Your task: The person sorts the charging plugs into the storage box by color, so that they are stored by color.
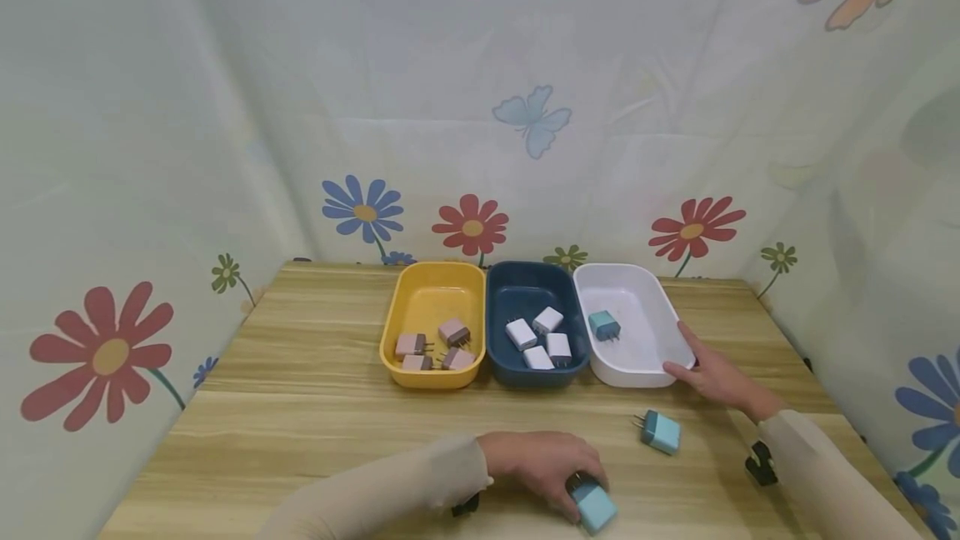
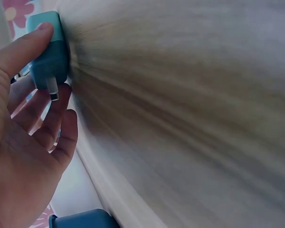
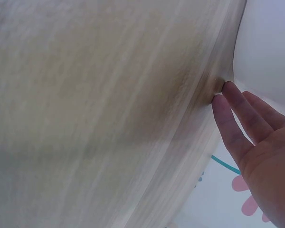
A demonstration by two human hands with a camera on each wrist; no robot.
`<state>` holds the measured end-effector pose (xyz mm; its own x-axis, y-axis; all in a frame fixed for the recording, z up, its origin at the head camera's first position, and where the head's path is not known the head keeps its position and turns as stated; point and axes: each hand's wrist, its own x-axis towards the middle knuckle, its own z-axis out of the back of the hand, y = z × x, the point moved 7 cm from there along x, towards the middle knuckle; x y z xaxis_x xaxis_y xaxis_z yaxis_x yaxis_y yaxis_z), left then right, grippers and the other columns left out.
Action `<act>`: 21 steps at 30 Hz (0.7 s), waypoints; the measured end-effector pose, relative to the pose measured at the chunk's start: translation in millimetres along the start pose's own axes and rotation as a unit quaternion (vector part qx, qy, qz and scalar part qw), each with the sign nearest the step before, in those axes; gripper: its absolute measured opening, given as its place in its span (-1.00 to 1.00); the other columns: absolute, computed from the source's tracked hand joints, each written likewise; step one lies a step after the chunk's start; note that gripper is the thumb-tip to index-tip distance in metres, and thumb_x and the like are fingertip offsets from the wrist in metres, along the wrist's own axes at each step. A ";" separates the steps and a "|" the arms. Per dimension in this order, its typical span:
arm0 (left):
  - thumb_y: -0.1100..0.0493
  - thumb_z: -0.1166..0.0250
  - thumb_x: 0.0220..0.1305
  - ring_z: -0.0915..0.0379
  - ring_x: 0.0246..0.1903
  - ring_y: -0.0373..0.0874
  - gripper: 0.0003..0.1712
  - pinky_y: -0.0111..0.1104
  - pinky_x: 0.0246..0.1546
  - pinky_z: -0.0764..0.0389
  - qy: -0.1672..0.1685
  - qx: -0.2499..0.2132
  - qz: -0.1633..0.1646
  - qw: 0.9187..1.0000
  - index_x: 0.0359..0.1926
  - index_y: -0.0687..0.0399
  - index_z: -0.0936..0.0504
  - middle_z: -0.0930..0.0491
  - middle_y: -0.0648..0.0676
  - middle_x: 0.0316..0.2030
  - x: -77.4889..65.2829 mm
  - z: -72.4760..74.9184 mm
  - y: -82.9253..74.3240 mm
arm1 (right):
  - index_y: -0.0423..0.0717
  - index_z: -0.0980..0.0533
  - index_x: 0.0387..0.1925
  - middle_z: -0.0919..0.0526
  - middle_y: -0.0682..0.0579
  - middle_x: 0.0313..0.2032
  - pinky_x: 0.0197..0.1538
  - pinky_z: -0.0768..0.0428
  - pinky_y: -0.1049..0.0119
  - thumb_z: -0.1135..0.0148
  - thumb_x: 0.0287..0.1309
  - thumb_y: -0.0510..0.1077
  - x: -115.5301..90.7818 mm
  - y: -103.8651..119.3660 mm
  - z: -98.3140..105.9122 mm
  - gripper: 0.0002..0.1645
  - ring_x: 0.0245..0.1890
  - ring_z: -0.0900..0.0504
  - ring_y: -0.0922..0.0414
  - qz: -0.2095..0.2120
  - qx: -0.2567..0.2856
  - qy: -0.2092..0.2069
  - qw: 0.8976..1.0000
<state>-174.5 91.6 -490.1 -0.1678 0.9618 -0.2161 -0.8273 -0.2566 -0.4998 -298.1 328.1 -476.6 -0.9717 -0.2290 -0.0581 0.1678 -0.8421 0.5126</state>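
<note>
My left hand pinches a two-tone teal wall charger close over the front of the table, thumb on its light end, as the left wrist view shows; a metal prong sticks out of its dark end. A second teal charger lies on the table to the right, prongs pointing left. My right hand rests against the right side of a white bin, fingers extended along its wall and fingertips down at the tabletop in the right wrist view. Inside this bin is one teal charger.
Left of the white bin, a navy bin holds several white chargers. Beside that, a yellow bin holds several pink chargers. The three stand side by side on the wood-grain table, before a flower-print curtain.
</note>
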 end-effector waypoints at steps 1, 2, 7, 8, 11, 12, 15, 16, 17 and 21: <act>0.05 -0.42 0.10 -0.30 -0.11 -0.52 -0.46 -0.71 -0.08 -0.28 -0.001 0.000 -0.001 1.000 0.14 -0.08 -0.52 -0.47 -0.24 -0.05 -0.1 0.4 0.5 | -0.31 0.30 0.44 0.06 -0.49 0.35 0.21 -0.12 -0.30 -0.11 0.21 0.28 0.0 0.3 0.0 0.19 0.27 -0.07 -0.44 0.000 0.000 0.000 1.000; 0.06 -0.42 0.10 -0.30 -0.12 -0.52 -0.47 -0.72 -0.09 -0.28 -0.002 -0.001 0.000 1.000 0.13 -0.09 -0.52 -0.47 -0.24 -0.05 -0.3 0.8 1.0 | -0.31 0.30 0.44 0.07 -0.49 0.35 0.21 -0.12 -0.30 -0.11 0.21 0.28 0.1 0.6 0.0 0.19 0.27 -0.06 -0.44 -0.001 0.001 0.001 1.000; 0.07 -0.43 0.09 -0.31 -0.14 -0.51 -0.48 -0.71 -0.11 -0.29 -0.016 0.002 0.006 1.000 0.10 -0.09 -0.53 -0.48 -0.24 -0.08 -2.6 4.3 4.7 | -0.32 0.30 0.44 0.08 -0.49 0.35 0.22 -0.11 -0.30 -0.11 0.21 0.27 0.3 1.7 0.3 0.18 0.28 -0.05 -0.44 0.003 0.002 0.000 1.000; 0.06 -0.44 0.08 -0.31 -0.15 -0.50 -0.48 -0.71 -0.11 -0.29 -0.020 0.003 0.008 1.000 0.10 -0.09 -0.53 -0.48 -0.24 -0.08 -3.1 4.9 5.6 | -0.32 0.30 0.44 0.08 -0.49 0.35 0.22 -0.11 -0.30 -0.11 0.22 0.27 0.2 2.0 0.5 0.18 0.28 -0.05 -0.43 0.003 0.002 0.000 1.000; 0.06 -0.44 0.07 -0.32 -0.15 -0.50 -0.48 -0.71 -0.11 -0.29 -0.031 0.002 0.010 0.999 0.09 -0.07 -0.54 -0.48 -0.23 -0.08 -4.8 7.6 7.8 | -0.33 0.29 0.44 0.08 -0.49 0.35 0.22 -0.10 -0.31 -0.13 0.22 0.24 -0.2 2.6 1.1 0.17 0.28 -0.04 -0.44 0.005 0.005 0.000 1.000; 0.06 -0.44 0.07 -0.32 -0.15 -0.49 -0.48 -0.70 -0.11 -0.30 -0.033 0.001 0.010 0.999 0.09 -0.07 -0.54 -0.49 -0.22 -0.09 -5.4 8.8 8.2 | -0.33 0.29 0.43 0.09 -0.49 0.35 0.22 -0.10 -0.31 -0.13 0.22 0.24 -0.2 2.6 1.2 0.17 0.28 -0.04 -0.44 0.005 0.006 0.000 1.000; 0.07 -0.44 0.08 -0.32 -0.14 -0.48 -0.48 -0.70 -0.11 -0.31 -0.041 -0.002 0.010 0.999 0.09 -0.06 -0.54 -0.49 -0.21 -0.08 -7.9 13.3 8.9 | -0.32 0.30 0.44 0.09 -0.48 0.36 0.22 -0.10 -0.31 -0.13 0.22 0.24 0.1 1.7 1.0 0.17 0.28 -0.04 -0.44 0.006 0.008 0.001 1.000; 0.06 -0.44 0.08 -0.32 -0.13 -0.48 -0.48 -0.69 -0.11 -0.31 -0.042 -0.004 0.011 0.999 0.10 -0.06 -0.54 -0.49 -0.21 -0.07 -8.7 15.0 9.3 | -0.32 0.30 0.44 0.09 -0.48 0.36 0.22 -0.10 -0.31 -0.13 0.22 0.24 0.3 1.3 0.8 0.17 0.28 -0.04 -0.43 0.006 0.007 0.001 1.000; 0.06 -0.43 0.09 -0.32 -0.13 -0.48 -0.48 -0.68 -0.10 -0.31 -0.045 -0.006 0.013 0.999 0.10 -0.07 -0.54 -0.49 -0.21 -0.06 -9.4 16.6 9.5 | -0.31 0.30 0.44 0.09 -0.48 0.36 0.22 -0.10 -0.31 -0.12 0.22 0.25 0.4 0.9 0.5 0.18 0.28 -0.04 -0.43 0.006 0.006 0.002 1.000; 0.05 -0.42 0.10 -0.31 -0.11 -0.49 -0.47 -0.67 -0.09 -0.31 -0.055 -0.008 0.023 0.998 0.12 -0.09 -0.52 -0.48 -0.22 -0.04 -10.8 22.5 11.1 | -0.31 0.31 0.44 0.09 -0.48 0.36 0.22 -0.09 -0.32 -0.11 0.22 0.27 1.0 -1.1 -0.6 0.18 0.29 -0.03 -0.43 0.006 0.009 0.003 1.000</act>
<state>-193.9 80.5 -474.5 -0.2637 0.9536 -0.1450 -0.8094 -0.3005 -0.5046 -299.2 328.5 -477.7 -0.9685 -0.2427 -0.0561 0.1774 -0.8302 0.5286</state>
